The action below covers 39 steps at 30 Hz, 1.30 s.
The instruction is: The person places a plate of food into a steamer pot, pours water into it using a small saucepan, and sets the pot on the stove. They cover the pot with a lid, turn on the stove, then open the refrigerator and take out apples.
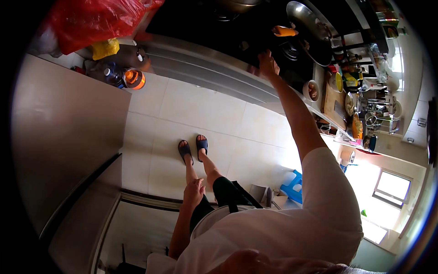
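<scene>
My right hand (268,65) reaches out to the front of a black cooktop (191,20), its fingers bent together at the surface. What the fingertips grip, if anything, is too dark to make out. Just beyond it lie a burner (289,51) and a steel wok (306,17), tilted in this view. An orange-brown handle (285,31) sticks out beside the wok. My left hand (195,191) hangs low by my thigh, away from the counter, fingers loosely bent with nothing visible in them.
A bowl of pale pieces (311,91) stands right of the cooktop, beside a cutting board (329,101) with a knife (340,110). A red plastic bag (96,23) lies at upper left, above an orange-capped bottle (134,79). A blue stool (293,186) stands on the floor.
</scene>
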Motion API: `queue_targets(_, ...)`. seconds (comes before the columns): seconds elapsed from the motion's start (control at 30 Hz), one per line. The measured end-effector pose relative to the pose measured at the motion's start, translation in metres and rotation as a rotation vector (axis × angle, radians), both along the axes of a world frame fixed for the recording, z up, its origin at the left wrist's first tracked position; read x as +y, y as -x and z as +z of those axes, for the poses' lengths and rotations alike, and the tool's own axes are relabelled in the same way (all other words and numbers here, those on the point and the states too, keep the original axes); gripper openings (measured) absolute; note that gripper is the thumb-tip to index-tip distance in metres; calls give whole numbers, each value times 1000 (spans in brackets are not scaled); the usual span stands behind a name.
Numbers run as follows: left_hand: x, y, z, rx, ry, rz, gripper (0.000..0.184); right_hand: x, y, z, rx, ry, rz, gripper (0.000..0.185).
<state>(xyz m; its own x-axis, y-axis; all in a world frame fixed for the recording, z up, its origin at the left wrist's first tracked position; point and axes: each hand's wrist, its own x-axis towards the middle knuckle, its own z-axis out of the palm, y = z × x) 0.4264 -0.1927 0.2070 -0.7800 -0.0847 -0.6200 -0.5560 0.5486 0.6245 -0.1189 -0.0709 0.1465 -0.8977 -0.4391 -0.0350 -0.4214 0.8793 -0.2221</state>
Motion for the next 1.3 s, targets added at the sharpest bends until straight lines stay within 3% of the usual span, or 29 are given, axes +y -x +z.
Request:
queue_targets(0.07, -4, 2, 2, 28, 19, -13, 31, 7, -21, 7, -11, 77, -117, 50)
queue_targets(0.13, -9, 6, 8, 65, 37, -34, 30, 21, -46, 11, -197, 68, -288, 52)
queue_targets(0.2, -14, 13, 16, 88, 42, -72, 28, 55, -94, -9, -334, -33, -189, 48)
queue_targets(0.23, -17, 16, 20, 99, 47, -92, 27, 79, -131, -32, -247, -109, -10, 46)
queue_targets(0.3, -16, 50, 50, 205, -272, 71, 25, 115, -203, -18, -647, -216, 180, 32)
queue_targets(0.33, -13, 75, 72, 252, -436, 148, 24, 142, -244, -39, -757, -199, 266, 26)
queue_targets(0.4, -6, 141, 138, 285, -654, 22, 20, 188, -331, -45, -953, -172, 217, 27)
queue_targets(0.43, 2, 166, 167, 317, -824, 15, 18, 224, -383, -75, -976, -111, 164, 30)
queue_targets(0.5, 22, 212, 230, 397, -1198, -84, 19, 261, -450, -41, -1040, -138, 68, 33)
queue_targets(0.57, 52, 251, 298, 475, -1617, -257, 27, 325, -534, -72, -927, -61, 201, 37)
queue_targets(0.63, 103, 272, 343, 423, -1979, -391, 41, 343, -555, -16, -1408, -136, -285, 36)
queue_targets(0.73, 184, 283, 395, 219, -2248, -570, 43, 380, -588, -26, -1355, 38, -634, 33)
queue_targets(0.87, 292, 279, 414, -76, -2423, -692, 45, 428, -629, -33, -1268, 263, -1037, 30)
queue_targets(1.3, 587, 238, 425, -791, -2548, -865, 53, 612, -625, -42, -939, 631, -1355, 27)
